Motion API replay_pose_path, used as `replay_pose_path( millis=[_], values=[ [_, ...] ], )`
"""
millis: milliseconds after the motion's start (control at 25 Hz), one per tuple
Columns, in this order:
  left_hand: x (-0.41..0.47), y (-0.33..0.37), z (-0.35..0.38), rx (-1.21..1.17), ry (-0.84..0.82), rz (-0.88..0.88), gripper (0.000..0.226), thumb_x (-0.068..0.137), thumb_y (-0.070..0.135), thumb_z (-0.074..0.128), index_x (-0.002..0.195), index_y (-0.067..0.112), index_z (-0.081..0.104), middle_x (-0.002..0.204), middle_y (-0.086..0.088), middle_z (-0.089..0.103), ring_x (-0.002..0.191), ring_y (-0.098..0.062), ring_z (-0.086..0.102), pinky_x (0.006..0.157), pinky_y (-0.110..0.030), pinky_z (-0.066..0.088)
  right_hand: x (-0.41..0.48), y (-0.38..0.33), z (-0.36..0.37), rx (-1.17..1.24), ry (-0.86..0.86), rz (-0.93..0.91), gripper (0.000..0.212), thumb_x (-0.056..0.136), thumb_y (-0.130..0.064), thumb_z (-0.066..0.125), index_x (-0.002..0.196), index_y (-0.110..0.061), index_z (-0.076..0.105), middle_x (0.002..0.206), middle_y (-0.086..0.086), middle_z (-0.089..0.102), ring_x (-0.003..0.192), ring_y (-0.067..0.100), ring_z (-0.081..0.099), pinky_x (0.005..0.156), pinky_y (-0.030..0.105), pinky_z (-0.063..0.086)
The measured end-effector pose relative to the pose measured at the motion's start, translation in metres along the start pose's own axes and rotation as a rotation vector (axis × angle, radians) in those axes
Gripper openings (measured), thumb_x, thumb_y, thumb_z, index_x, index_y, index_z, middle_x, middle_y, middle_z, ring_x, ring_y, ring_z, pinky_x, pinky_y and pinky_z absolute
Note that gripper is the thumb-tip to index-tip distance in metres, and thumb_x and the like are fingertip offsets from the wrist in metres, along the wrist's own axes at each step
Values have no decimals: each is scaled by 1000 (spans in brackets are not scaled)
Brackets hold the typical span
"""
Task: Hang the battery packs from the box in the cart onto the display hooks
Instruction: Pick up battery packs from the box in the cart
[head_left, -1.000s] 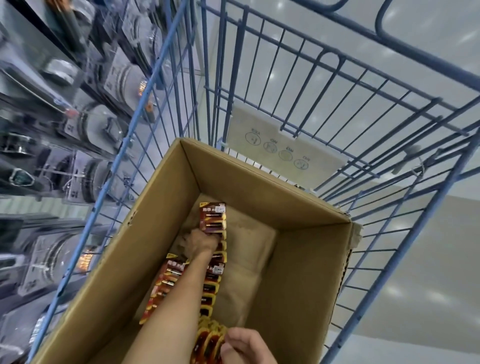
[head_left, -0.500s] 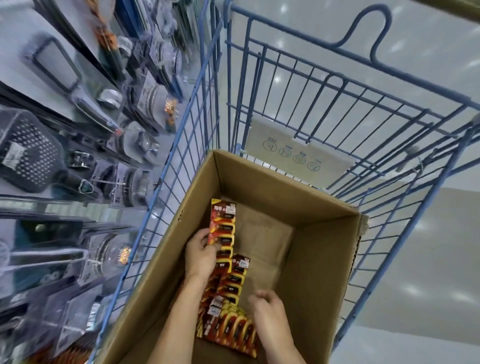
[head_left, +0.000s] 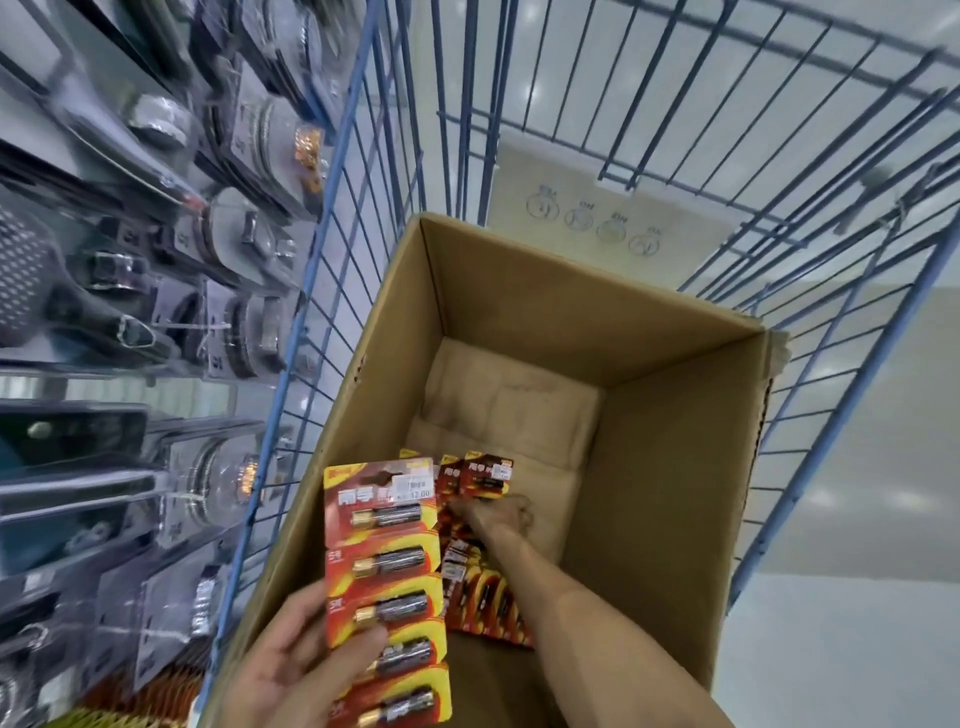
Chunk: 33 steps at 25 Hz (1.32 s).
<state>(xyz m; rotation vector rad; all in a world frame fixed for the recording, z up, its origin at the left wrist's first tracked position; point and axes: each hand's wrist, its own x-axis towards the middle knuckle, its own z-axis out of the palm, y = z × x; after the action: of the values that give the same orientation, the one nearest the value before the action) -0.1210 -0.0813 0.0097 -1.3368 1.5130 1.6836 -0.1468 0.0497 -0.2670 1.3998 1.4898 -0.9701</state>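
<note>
Left grip pinches a strip; right grip, closure unclear, reaches packs beneath it in the box; lift gently, avoiding tangles.

— Anything legible?
— The price sticker on the nearest battery strip reads 12.00. The cart's placard shows 4 round symbols, their captions too blurred.

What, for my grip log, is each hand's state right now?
Left hand: holding a battery strip, thumb across it.
Right hand: down on the packs in the box; grip cannot be told.
</note>
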Motion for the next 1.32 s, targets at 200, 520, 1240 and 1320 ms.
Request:
replay_pose_path(
  millis=[200, 520, 1240, 1320],
  values=[
    [9, -10, -7, 3, -61, 7, 60, 53, -9, 80, 109, 11, 74, 98, -16, 80, 75, -22, 79, 48, -27, 60, 19, 3, 13, -136, 48, -121, 107, 51, -53, 95, 136, -14, 44, 140, 11, 48, 135, 32, 45, 112, 42, 43],
    [8, -12, -19, -124, -132, 16, 59, 53, -13, 82, 106, 11, 75, 98, -20, 79, 76, -31, 79, 49, -32, 60, 35, -16, -1, 117, 137, -459, 56, 70, -46, 90, 105, -26, 51, 101, -5, 70, 94, 21, 67, 89, 41, 56],
    [-132, 8, -57, -357, -293, 309, 40, 83, 21, 74, 123, 23, 69, 109, -14, 79, 93, -35, 78, 82, -48, 59, -319, 55, -177, 593, -569, -837, 38, 101, -28, 59, 137, -15, 57, 129, 19, 69, 117, 37, 68, 102, 56, 53],
    [-156, 1, -66, -395, -271, 363, 37, 85, 21, 74, 122, 23, 70, 110, -14, 79, 94, -35, 78, 86, -50, 58, -353, 68, -186, 556, -603, -900, 36, 102, -30, 55, 135, -16, 59, 127, 19, 70, 115, 37, 70, 94, 51, 57]
  ],
)
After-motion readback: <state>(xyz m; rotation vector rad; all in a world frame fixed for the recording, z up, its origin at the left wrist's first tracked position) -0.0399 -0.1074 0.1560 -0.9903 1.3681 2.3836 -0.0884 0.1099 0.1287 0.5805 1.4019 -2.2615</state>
